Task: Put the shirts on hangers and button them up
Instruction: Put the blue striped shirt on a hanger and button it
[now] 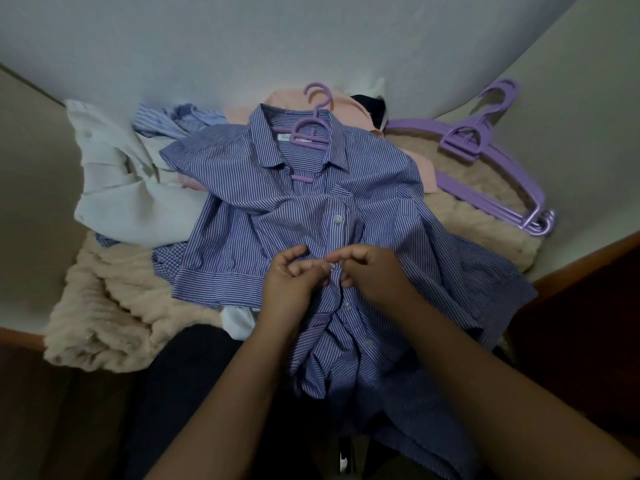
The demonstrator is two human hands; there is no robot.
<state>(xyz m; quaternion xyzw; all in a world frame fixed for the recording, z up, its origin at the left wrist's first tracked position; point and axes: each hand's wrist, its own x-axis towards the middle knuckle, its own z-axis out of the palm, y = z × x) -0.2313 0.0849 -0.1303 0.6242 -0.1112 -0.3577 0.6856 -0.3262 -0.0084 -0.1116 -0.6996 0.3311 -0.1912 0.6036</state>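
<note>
A blue-and-white striped shirt (374, 202) lies face up on a fuzzy beige blanket (114, 306), with a purple hanger (313, 128) inside its collar. One white button (337, 220) high on the placket is fastened. Below it, my left hand (294, 277) and my right hand (372, 271) meet at the placket. Both pinch the shirt's front edges around a button between their fingertips. Two more buttons show under the hands, with the fabric bunched around them.
A stack of spare purple hangers (498, 161) lies at the right on the blanket. A white shirt (121, 188), a light striped shirt (166, 121) and a pink garment (294, 102) are piled behind and left. Walls close in on three sides.
</note>
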